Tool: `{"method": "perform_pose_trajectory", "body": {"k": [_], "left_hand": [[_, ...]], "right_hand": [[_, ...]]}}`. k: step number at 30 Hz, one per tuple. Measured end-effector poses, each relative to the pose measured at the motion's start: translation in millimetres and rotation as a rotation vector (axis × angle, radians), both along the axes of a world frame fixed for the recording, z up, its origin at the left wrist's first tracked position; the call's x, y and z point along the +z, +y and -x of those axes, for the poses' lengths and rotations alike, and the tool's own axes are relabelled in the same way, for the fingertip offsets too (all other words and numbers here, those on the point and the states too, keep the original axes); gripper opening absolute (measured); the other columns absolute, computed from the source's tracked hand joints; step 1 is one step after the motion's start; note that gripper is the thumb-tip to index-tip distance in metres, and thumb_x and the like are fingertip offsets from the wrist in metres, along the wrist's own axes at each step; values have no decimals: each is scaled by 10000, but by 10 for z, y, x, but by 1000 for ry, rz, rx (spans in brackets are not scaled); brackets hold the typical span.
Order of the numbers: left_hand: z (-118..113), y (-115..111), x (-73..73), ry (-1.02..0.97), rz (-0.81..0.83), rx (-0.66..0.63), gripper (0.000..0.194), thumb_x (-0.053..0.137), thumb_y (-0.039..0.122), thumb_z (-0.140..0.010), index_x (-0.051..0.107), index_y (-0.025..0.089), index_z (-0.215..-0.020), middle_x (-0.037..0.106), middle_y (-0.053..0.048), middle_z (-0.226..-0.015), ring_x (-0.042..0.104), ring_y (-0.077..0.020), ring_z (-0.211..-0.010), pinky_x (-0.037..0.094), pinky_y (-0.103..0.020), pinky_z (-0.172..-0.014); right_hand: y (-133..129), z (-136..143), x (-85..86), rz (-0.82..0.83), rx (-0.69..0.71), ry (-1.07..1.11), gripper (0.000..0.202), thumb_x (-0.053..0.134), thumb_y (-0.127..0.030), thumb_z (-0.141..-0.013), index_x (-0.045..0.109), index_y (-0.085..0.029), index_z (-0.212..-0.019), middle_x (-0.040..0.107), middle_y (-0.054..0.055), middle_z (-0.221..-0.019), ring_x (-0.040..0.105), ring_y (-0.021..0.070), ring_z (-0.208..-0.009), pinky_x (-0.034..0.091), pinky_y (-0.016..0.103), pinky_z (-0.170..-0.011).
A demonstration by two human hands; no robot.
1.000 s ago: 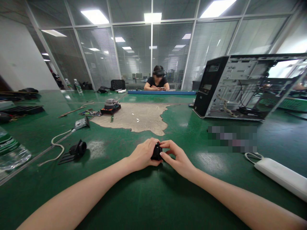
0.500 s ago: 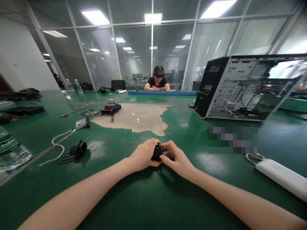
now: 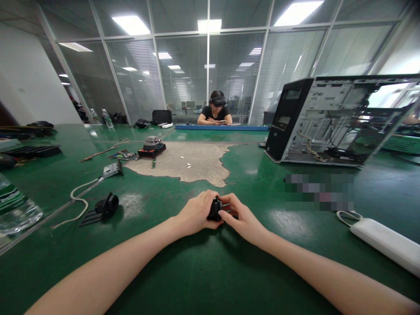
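Between my hands, just above or on the green table [image 3: 210, 271], is a small black plastic part [image 3: 215, 209]; its exact kind is hidden by my fingers. My left hand [image 3: 197, 211] wraps around its left side, thumb low and fingers over the top. From the right, my right hand [image 3: 241, 214] pinches the same part with thumb and fingertips. To the left lies another black plastic piece [image 3: 106, 204] with a round collar and flat slats. Behind it sits a small metal bracket [image 3: 112, 169] with a grey cable.
An opened computer case [image 3: 315, 122] stands at the right, with a white power strip [image 3: 383, 240] nearer me. A clear bottle [image 3: 18, 205] lies at the left edge. A heatsink-like part [image 3: 152, 145] sits on the bare patch [image 3: 203, 159]. Across the table is a person [image 3: 215, 111].
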State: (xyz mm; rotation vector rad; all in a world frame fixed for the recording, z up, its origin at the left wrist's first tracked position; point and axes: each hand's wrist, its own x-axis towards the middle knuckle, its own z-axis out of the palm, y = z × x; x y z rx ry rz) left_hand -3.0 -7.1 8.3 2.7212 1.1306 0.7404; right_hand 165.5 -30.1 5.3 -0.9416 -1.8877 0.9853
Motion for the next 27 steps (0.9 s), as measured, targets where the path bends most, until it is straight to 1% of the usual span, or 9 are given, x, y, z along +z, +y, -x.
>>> {"method": "perform_pose_trajectory", "body": {"k": [3,5,9,14,17,20,22,25,27], "left_hand": [[3,-3,4,6,6,1,548,623,309,-621,330,194,-1069,479,-55,-994,505,-219,-886,441,-342,-734],[3,-4,9,8,11,7,544,624,316,-622,332,195,-1066,480,-55,-993,505,-221,-886,443,-342,-731],[4,0,12,2,17,26,531,627,348,-626,347,201,-1052,484,-52,-983,505,-225,-890,441,-349,-733],[7,7,-6,-10,17,19,542,627,361,-634,342,208,-1069,485,-53,-990,506,-227,-897,440,-354,-730],[4,2,-9,-8,2,17,542,630,362,-637,341,202,-1067,487,-56,-982,506,-227,-886,441,-355,-725],[4,-10,-2,12,-23,7,522,621,360,-652,340,195,-1060,481,-58,-980,502,-222,-880,445,-350,-718],[6,-16,2,27,-45,-10,515,614,353,-663,333,193,-1063,473,-61,-998,493,-221,-896,445,-352,-731],[9,-17,-2,26,-61,-24,524,614,351,-663,322,195,-1070,467,-63,-1011,487,-223,-911,443,-363,-747],[9,-14,-8,18,-56,-20,531,617,349,-657,320,197,-1070,470,-60,-1000,490,-223,-906,444,-366,-743]], "right_hand": [[-13,-5,16,-47,-29,3,218,513,-162,-740,457,-199,-947,533,31,-917,556,155,-855,478,268,-666],[-14,-16,23,-76,-103,3,220,540,-154,-710,462,-198,-911,533,24,-904,550,160,-863,467,261,-655],[11,-41,17,-11,-235,37,196,556,-185,-701,468,-196,-876,549,7,-836,560,157,-810,456,267,-643],[79,-19,1,200,-32,162,259,581,-245,-696,491,-176,-928,586,30,-877,585,156,-809,476,302,-718],[158,-14,-7,263,-38,158,296,639,-249,-644,515,-148,-892,604,46,-860,595,163,-791,469,323,-744],[229,-39,-6,340,-17,110,284,644,-273,-647,539,-129,-868,618,61,-856,603,168,-764,473,336,-730],[239,-56,3,339,2,83,281,643,-281,-652,544,-129,-865,622,52,-822,605,166,-738,480,333,-706],[181,-60,21,237,23,71,250,644,-265,-655,536,-144,-846,608,31,-795,604,165,-743,488,315,-692],[111,-50,26,170,26,88,247,634,-246,-667,515,-169,-869,588,25,-853,598,166,-785,497,296,-677]]}}
